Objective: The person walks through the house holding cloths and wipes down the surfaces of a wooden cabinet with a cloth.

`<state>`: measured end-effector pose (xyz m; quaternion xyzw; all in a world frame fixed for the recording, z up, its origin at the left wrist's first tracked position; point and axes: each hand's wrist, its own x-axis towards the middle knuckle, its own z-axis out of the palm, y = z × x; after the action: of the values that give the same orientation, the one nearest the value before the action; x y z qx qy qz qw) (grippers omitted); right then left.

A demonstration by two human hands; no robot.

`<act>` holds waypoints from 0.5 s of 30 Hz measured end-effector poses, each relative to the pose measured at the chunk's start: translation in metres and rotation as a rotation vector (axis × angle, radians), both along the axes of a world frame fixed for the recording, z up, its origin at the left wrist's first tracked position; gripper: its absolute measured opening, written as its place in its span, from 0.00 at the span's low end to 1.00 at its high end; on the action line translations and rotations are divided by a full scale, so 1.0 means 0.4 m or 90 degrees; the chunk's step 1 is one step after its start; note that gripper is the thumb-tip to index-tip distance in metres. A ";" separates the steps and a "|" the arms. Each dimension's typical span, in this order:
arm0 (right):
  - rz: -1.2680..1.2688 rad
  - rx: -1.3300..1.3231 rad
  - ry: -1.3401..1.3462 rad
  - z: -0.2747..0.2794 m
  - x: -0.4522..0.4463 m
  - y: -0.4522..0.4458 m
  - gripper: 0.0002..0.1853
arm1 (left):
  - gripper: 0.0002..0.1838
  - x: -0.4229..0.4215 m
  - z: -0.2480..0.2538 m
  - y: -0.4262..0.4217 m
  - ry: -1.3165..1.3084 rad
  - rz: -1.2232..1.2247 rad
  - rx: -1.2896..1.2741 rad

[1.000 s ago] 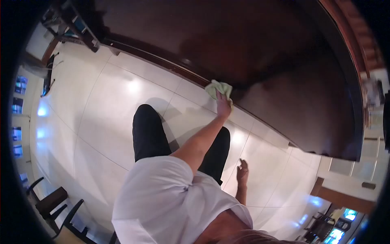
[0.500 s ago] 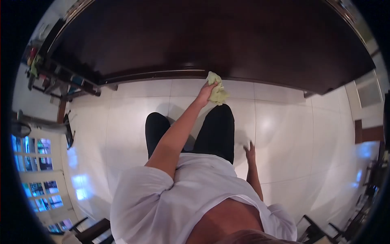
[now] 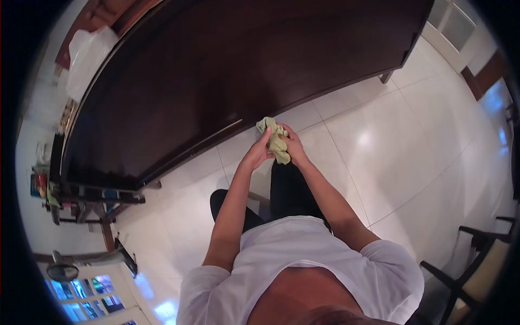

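Note:
A crumpled yellow-green cloth (image 3: pixel 279 147) is bunched between my two hands, just in front of the near edge of a dark wooden table (image 3: pixel 216 70). My left hand (image 3: pixel 260 154) grips it from the left side, thumb pointing up along the folds. On the other side my right hand (image 3: pixel 293 145) has its fingers wrapped round the cloth. Some of the fingers are hidden behind the folds. The cloth appears apart from the tabletop, above my knees.
A dark chair (image 3: pixel 471 271) stands at the lower right. At the left are a fan (image 3: pixel 62 271) and a small rack (image 3: pixel 89 206) with various items. A white plastic bag (image 3: pixel 89 57) lies beyond the table's far left edge. Pale floor tiles (image 3: pixel 374 151) surround my legs.
My right hand has come up from my side and taken hold of the cloth beside my left hand. The view has turned, so the table now slants, and I have shifted.

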<state>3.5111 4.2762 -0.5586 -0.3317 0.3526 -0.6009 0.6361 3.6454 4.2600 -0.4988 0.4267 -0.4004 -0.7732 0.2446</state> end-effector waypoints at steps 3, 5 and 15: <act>-0.050 0.026 -0.252 -0.036 0.005 -0.006 0.19 | 0.35 0.010 0.004 -0.007 -0.112 -0.021 -0.028; -0.142 0.074 -0.367 -0.057 -0.025 -0.036 0.19 | 0.32 -0.007 0.044 -0.001 -0.211 -0.022 -0.113; -0.620 0.142 -0.339 -0.214 0.013 -0.332 0.29 | 0.28 -0.192 -0.107 -0.267 -0.431 -0.144 -0.589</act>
<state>3.5162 4.1434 -0.6441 0.1018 0.3536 -0.8469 0.3838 3.5686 4.1530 -0.5417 0.4535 -0.7953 -0.3597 0.1801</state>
